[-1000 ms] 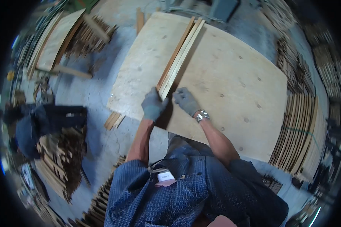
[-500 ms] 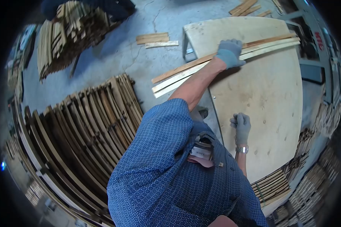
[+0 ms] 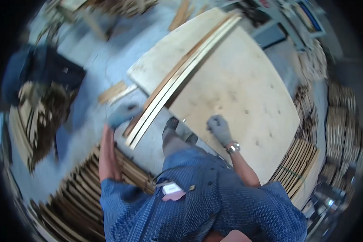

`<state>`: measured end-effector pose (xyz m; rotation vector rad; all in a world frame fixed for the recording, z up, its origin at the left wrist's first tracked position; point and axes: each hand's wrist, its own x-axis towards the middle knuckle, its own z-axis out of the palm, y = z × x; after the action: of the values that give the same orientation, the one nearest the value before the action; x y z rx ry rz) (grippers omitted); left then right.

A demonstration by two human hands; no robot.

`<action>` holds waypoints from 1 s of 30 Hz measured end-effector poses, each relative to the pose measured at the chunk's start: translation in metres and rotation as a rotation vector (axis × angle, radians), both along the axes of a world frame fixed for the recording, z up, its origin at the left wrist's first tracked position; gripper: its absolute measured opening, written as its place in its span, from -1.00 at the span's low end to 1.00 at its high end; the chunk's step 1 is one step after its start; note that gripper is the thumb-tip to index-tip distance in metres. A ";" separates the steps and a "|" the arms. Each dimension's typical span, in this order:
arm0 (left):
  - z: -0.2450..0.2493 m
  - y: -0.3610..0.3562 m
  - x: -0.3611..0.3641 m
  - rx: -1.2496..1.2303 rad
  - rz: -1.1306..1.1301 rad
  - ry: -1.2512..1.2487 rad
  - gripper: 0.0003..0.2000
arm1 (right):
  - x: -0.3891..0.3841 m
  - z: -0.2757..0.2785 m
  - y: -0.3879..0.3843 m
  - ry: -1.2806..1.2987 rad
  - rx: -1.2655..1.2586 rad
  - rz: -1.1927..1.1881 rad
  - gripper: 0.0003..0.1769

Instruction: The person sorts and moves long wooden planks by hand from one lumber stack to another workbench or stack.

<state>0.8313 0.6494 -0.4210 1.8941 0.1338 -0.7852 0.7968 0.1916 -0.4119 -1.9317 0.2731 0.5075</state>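
Observation:
My left hand [image 3: 125, 115], in a grey-blue glove, is beside the near left ends of the wooden strips. It is smeared by motion, so its grip does not show clearly. A brown strip [image 3: 168, 80] and two pale strips [image 3: 162, 100] lie side by side across the plywood tabletop [image 3: 254, 80], their near ends jutting past its edge. My right hand [image 3: 219, 128], gloved in grey with a metal watch [image 3: 232, 147] at the wrist, is curled closed over the tabletop. Nothing shows in its fingers.
Stacked wooden slats [image 3: 80, 185] stand at lower left, and a bundle of strips [image 3: 294, 161] at lower right. Short offcuts [image 3: 115, 92] lie on the floor. A person in dark clothing [image 3: 44, 66] is by another slat pile [image 3: 32, 125] at left. Machine frames [image 3: 272, 34] stand beyond the table.
My left hand has moved off the middle of the strips toward their near left ends. The view has turned, so the table and strips appear rotated. My right hand stays curled over the tabletop.

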 end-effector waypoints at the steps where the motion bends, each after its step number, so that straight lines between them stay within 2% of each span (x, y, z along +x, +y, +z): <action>1: 0.006 -0.003 -0.014 -0.014 0.026 -0.012 -0.55 | 0.003 0.001 0.000 0.004 0.013 -0.021 -0.67; 2: 0.018 0.000 -0.011 -0.061 -0.032 0.091 -0.56 | 0.005 0.000 0.004 0.022 0.035 -0.031 -0.66; 6: 0.029 0.010 -0.015 -0.116 0.111 -0.054 -0.63 | 0.014 0.009 0.019 0.050 0.077 -0.026 -0.61; 9: 0.077 0.022 -0.012 -0.210 0.225 0.051 -0.63 | 0.038 0.034 0.046 -0.332 -0.214 0.128 -0.55; 11: 0.114 0.028 -0.010 -0.275 0.219 0.099 -0.62 | 0.071 0.069 0.074 -0.417 -0.227 0.213 -0.46; 13: 0.138 0.032 -0.014 -0.353 0.252 0.139 -0.60 | 0.108 0.076 0.103 -0.887 -0.410 0.301 -0.31; 15: 0.158 0.035 -0.019 -0.400 0.241 0.157 -0.54 | 0.145 0.099 0.132 -1.089 -0.439 0.465 -0.19; 18: 0.180 0.036 -0.032 -0.485 0.285 0.176 -0.45 | 0.175 0.117 0.163 -1.240 -0.664 0.687 -0.16; 21: 0.203 0.024 -0.047 -0.601 0.412 0.178 -0.43 | 0.188 0.121 0.178 -1.335 -0.649 0.742 -0.21; 23: 0.214 0.005 -0.063 -0.513 0.650 -0.016 -0.49 | 0.203 0.127 0.187 -1.331 -0.536 0.803 -0.26; 26: 0.183 0.021 -0.066 -0.693 0.744 -0.311 -0.46 | 0.226 0.153 0.198 -1.462 -0.399 0.781 -0.31; 27: 0.161 0.042 -0.053 -0.768 0.618 -0.495 -0.33 | 0.233 0.170 0.201 -1.529 -0.362 0.744 -0.32; 29: 0.193 0.022 -0.030 -0.881 0.373 -0.600 -0.20 | 0.246 0.213 0.211 -1.538 -0.414 0.655 -0.30; 30: 0.209 0.012 -0.018 -0.943 0.249 -0.643 -0.11 | 0.250 0.235 0.215 -1.566 -0.331 0.517 -0.32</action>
<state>0.8134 0.6617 -0.2118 1.1017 -0.3453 0.0059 1.0473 0.4069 -0.1768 -2.1382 -1.2098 -0.8497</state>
